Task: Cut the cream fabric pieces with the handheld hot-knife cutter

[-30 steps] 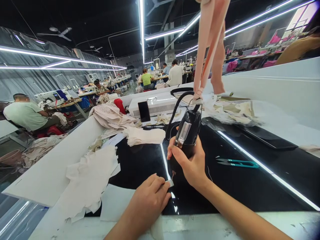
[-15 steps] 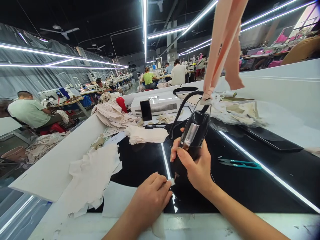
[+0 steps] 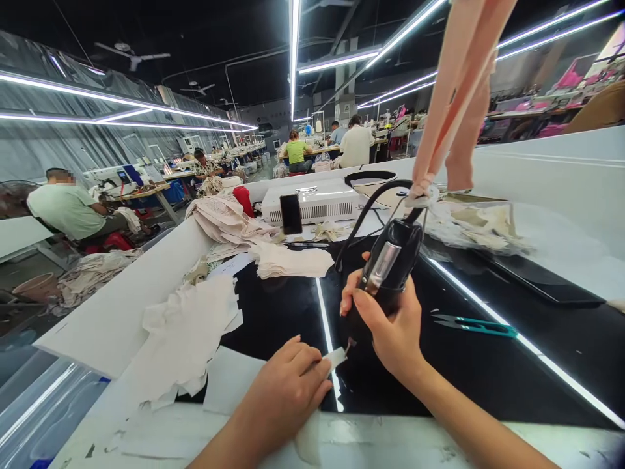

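My right hand [image 3: 390, 326] is wrapped round a black corded handheld power tool [image 3: 398, 254] with a silver plate on its body. A small metal tip [image 3: 350, 344] points down from the tool, close to the end of a pale fabric strip [image 3: 334, 357]. Whether tip and strip touch, I cannot tell. Low over the black tabletop, my left hand [image 3: 290, 391] pinches that strip between thumb and fingers; its lower part hangs down below the hand. Pink fabric bands [image 3: 454, 98] run upward from the tool's top. White cut pieces [image 3: 190, 332] lie left of my left hand.
Teal thread snips [image 3: 476, 326] rest on the right. A stack of cream pieces [image 3: 293, 260], a phone [image 3: 291, 215] and a white vented box [image 3: 317, 207] stand farther back. Scraps in clear plastic [image 3: 483, 225] lie back right. Several people sit at sewing machines beyond the white side walls.
The view has shifted slightly, so everything sits a little to the right. More of the fabric strip shows beyond my left fingers, and the tool's tip is slightly farther from them.
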A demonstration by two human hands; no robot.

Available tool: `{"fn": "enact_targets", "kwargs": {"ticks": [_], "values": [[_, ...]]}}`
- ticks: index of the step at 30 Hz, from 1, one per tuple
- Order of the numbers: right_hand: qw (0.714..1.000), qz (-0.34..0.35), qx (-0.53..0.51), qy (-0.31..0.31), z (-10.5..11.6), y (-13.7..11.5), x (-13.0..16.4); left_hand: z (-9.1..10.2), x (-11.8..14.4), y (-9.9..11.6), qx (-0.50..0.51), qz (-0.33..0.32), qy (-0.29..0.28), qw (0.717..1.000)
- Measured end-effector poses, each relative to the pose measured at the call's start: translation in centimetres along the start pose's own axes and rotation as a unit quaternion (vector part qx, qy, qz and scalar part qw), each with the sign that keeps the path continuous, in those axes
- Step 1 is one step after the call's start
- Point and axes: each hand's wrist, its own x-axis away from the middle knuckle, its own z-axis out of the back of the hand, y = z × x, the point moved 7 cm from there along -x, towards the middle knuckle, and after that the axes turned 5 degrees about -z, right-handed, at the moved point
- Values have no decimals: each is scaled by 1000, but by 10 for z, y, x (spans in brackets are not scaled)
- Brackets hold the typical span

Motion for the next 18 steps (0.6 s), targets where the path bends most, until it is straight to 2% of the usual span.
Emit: {"fn": "enact_targets", "kwargs": {"ticks": [8, 18], "values": [[1000, 5, 13, 6, 8, 5, 2, 0, 13, 3, 6, 19, 16, 1000], [999, -15, 31, 26, 17, 6, 3, -4, 11, 8, -22, 27, 51, 998]]}}
